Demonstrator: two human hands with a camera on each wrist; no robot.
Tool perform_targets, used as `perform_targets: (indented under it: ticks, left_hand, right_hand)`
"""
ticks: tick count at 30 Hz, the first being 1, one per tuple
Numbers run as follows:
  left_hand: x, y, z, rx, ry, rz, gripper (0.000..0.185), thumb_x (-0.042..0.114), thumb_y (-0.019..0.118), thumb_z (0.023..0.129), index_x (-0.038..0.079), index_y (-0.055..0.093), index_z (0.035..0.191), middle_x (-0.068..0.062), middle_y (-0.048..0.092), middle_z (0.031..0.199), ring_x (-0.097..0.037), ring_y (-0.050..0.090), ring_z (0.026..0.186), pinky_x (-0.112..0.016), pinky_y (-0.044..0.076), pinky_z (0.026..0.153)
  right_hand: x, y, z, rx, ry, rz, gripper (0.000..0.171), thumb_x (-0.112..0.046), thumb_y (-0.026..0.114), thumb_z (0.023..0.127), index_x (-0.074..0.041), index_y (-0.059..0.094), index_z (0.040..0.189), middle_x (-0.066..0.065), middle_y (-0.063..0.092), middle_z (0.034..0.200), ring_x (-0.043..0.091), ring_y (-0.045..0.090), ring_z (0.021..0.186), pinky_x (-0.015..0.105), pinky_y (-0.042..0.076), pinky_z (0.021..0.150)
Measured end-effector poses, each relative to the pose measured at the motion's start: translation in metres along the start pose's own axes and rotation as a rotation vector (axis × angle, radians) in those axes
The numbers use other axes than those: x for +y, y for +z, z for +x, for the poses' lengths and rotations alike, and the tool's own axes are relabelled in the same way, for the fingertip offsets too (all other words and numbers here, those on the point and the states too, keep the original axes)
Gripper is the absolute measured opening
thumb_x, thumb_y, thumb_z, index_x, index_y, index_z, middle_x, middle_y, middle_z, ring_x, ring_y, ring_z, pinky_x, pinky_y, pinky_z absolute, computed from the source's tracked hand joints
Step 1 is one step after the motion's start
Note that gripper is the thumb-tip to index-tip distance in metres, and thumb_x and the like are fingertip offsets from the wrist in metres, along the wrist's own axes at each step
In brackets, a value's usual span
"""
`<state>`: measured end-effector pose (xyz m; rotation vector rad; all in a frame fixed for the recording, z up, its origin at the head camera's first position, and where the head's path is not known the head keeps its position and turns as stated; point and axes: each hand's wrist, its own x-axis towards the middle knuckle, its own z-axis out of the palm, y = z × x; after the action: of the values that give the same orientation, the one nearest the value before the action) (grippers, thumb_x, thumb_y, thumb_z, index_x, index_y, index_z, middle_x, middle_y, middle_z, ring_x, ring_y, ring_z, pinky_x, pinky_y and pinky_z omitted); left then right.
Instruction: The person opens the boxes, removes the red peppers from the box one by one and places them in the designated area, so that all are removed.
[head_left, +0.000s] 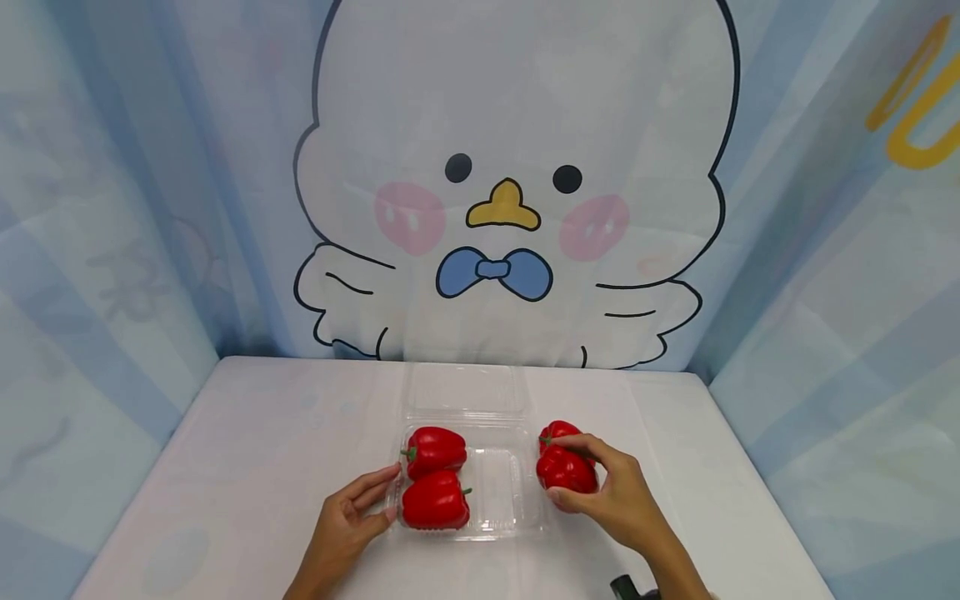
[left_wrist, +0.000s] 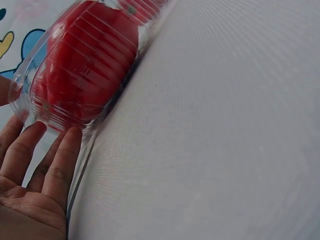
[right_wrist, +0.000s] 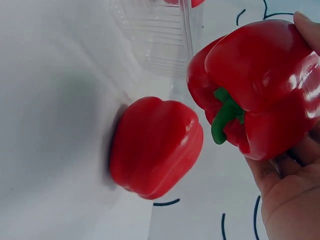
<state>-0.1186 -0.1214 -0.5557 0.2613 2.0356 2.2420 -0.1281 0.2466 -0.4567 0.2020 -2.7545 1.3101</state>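
Observation:
My right hand [head_left: 618, 492] grips a glossy red bell pepper [right_wrist: 260, 80], its green stem showing in the right wrist view. The held pepper is raised off the table, to the right of a clear plastic clamshell container [head_left: 498, 492]. Just behind it, another red pepper [right_wrist: 155, 147] lies on the table. Two more red peppers, a rear one [head_left: 437, 450] and a front one [head_left: 437, 502], lie in the container's left half. My left hand [head_left: 348, 517] holds the container's left edge, thumb at the rim and fingertips against the ribbed wall [left_wrist: 75, 112].
The container's lid [head_left: 465, 392] lies folded back towards the rear of the white table [head_left: 277, 433]. A dark object [head_left: 624, 586] shows at the bottom edge by my right forearm. A printed cloth [head_left: 510, 333] with a cartoon bird hangs behind the table.

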Motion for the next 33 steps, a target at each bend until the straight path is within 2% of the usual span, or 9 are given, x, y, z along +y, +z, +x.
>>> perform_targets:
  ticks: [6,15,23,30,33]
  left_hand:
    - [-0.001,0.000,0.000,-0.007,-0.001,-0.008,0.052,0.005,0.071,0.090,0.001,0.054,0.139,-0.020,0.052,0.146,-0.007,0.056,0.129,-0.019,0.052,0.095]
    - [0.002,0.000,0.000,-0.009,-0.010,-0.010,0.053,0.005,0.071,0.090,0.002,0.053,0.139,-0.019,0.052,0.147,-0.009,0.056,0.130,-0.019,0.052,0.095]
    - [0.003,0.001,0.000,0.031,-0.069,-0.012,0.054,0.005,0.074,0.087,0.007,0.056,0.138,-0.011,0.056,0.146,-0.008,0.057,0.129,-0.020,0.053,0.094]
    - [0.004,0.002,0.001,0.043,-0.068,0.023,0.052,0.005,0.073,0.087,0.008,0.058,0.137,-0.010,0.058,0.144,-0.010,0.057,0.129,-0.019,0.052,0.095]
    - [0.003,0.001,0.000,0.042,-0.073,0.017,0.052,0.006,0.073,0.088,0.008,0.058,0.137,-0.010,0.057,0.144,-0.011,0.057,0.129,-0.019,0.053,0.094]
  right_hand:
    - [0.009,-0.003,-0.004,0.023,0.015,-0.023,0.060,-0.035,0.092,0.068,-0.037,0.064,0.121,-0.005,0.066,0.126,0.023,0.061,0.116,0.039,0.062,0.080]
    - [0.020,-0.008,-0.009,0.033,0.046,-0.035,0.059,-0.039,0.091,0.069,-0.038,0.064,0.121,-0.003,0.066,0.127,0.024,0.061,0.117,0.040,0.062,0.082]
    - [0.025,-0.011,-0.014,0.050,0.080,-0.067,0.060,-0.037,0.091,0.068,-0.030,0.065,0.122,0.001,0.067,0.127,0.027,0.062,0.118,0.044,0.061,0.086]
    - [0.034,-0.013,-0.019,0.044,0.119,-0.073,0.060,-0.037,0.091,0.069,-0.027,0.065,0.123,0.003,0.066,0.128,0.027,0.061,0.118,0.042,0.061,0.086]
    - [0.040,-0.012,-0.021,0.043,0.143,-0.069,0.061,-0.038,0.091,0.069,-0.030,0.065,0.123,0.001,0.066,0.128,0.025,0.061,0.118,0.040,0.061,0.086]
